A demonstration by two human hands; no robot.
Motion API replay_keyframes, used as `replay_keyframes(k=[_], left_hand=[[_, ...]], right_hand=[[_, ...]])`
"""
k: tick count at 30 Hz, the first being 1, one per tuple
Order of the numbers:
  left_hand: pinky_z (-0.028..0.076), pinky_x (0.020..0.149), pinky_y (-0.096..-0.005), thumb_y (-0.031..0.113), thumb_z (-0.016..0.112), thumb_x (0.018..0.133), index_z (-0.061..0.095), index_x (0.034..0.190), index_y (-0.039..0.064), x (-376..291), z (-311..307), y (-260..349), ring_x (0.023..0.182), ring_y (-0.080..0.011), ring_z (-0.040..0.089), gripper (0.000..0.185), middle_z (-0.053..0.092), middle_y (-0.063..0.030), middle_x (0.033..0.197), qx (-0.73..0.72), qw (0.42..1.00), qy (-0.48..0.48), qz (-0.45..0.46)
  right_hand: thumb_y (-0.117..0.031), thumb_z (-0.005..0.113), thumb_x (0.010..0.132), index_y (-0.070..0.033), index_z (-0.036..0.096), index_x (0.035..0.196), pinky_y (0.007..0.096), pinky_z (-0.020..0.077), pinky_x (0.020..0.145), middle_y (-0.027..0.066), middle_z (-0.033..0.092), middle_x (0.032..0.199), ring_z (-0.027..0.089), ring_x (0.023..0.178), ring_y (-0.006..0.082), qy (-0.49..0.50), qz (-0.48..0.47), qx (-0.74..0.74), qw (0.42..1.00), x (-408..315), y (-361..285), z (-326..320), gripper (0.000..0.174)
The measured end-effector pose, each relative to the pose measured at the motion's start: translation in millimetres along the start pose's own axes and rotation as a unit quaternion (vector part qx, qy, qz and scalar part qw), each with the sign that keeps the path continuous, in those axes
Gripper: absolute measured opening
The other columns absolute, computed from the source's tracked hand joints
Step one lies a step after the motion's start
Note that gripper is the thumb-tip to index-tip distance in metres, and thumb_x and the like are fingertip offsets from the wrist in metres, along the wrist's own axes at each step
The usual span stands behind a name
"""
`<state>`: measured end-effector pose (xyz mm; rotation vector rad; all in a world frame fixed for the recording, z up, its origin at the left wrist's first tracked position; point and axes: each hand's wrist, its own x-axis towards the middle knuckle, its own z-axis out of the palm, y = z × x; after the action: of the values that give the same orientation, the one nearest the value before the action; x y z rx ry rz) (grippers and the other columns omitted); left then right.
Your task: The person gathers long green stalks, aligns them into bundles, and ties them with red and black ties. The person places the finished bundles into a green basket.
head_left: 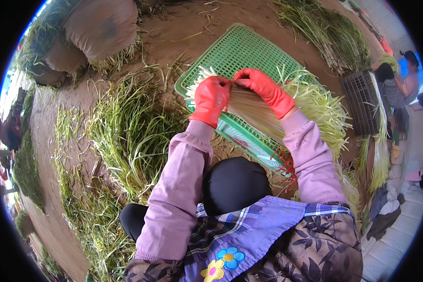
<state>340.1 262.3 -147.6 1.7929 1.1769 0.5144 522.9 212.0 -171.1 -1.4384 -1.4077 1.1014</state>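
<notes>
A thick bundle of pale blanched chives lies across an upturned green plastic crate. Its white stem ends point left and its yellow-green leaf tips spread to the right. My left hand, in a red rubber glove, rests over the stems near the white ends. My right hand, gloved the same way, meets it above the bundle, fingertips bent inward. Both hands seem to pinch the ends of a thin red tie, which shows at the bundle's near side; the fingertips partly hide it.
More red ties hang from the crate's near edge. Loose green leaves are heaped on the dirt floor at left. Long green bundles lie at upper right. A dark crate stands at right beside a seated person.
</notes>
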Motion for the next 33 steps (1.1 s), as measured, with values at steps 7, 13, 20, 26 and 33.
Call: replay_keyframes(k=[7, 13, 20, 26, 33], left_hand=[[0.052, 0.071, -0.0287, 0.016, 0.074, 0.082, 0.073, 0.092, 0.005, 8, 21, -12, 0.077, -0.0188, 0.068, 0.015, 0.069, -0.0103, 0.085, -0.152, 0.975, 0.089, 0.133], [0.048, 0.065, -0.0248, 0.017, 0.069, 0.089, 0.069, 0.104, -0.002, 48, 41, -7, 0.072, -0.0067, 0.058, 0.024, 0.068, -0.0046, 0.083, -0.077, 0.989, 0.016, 0.123], [0.05, 0.055, -0.0303, 0.022, 0.067, 0.089, 0.072, 0.099, -0.002, 66, 33, 15, 0.059, -0.0139, 0.062, 0.026, 0.069, -0.0096, 0.075, -0.101, 0.991, -0.071, 0.055], [0.052, 0.069, -0.0332, 0.022, 0.071, 0.081, 0.073, 0.093, 0.003, 81, 36, 29, 0.071, -0.0197, 0.067, 0.023, 0.071, -0.0108, 0.078, 0.063, 0.995, -0.047, 0.062], [0.053, 0.078, -0.0408, 0.026, 0.064, 0.081, 0.072, 0.09, 0.01, 80, 48, 39, 0.086, -0.0337, 0.067, 0.021, 0.071, -0.0145, 0.087, 0.239, 0.965, -0.015, 0.108]], right_hand=[[-0.017, 0.064, 0.085, -0.003, 0.066, 0.091, 0.0286, 0.0488, 0.075, 0.0036, 0.068, 0.083, 0.061, 0.08, 0.0124, 0.147, -0.058, -0.019, 0.987, -1, -26, -7, 0.016], [-0.017, 0.067, 0.085, -0.001, 0.064, 0.09, 0.0316, 0.0513, 0.074, 0.009, 0.067, 0.083, 0.064, 0.078, 0.0182, 0.241, 0.01, -0.031, 0.97, 2, -20, 0, 0.016], [-0.014, 0.065, 0.088, -0.002, 0.065, 0.094, 0.0289, 0.0495, 0.078, 0.0058, 0.068, 0.089, 0.062, 0.084, 0.0139, 0.216, -0.032, -0.038, 0.975, 7, -7, -30, 0.013], [-0.011, 0.061, 0.092, -0.003, 0.063, 0.098, 0.026, 0.0468, 0.083, 0.004, 0.067, 0.094, 0.06, 0.089, 0.0122, 0.209, -0.008, 0.099, 0.973, 15, 13, -42, 0.011], [-0.011, 0.06, 0.093, -0.002, 0.061, 0.099, 0.0275, 0.0487, 0.084, 0.0058, 0.067, 0.097, 0.061, 0.09, 0.0132, 0.182, -0.026, 0.236, 0.954, 16, 39, -50, 0.011]])
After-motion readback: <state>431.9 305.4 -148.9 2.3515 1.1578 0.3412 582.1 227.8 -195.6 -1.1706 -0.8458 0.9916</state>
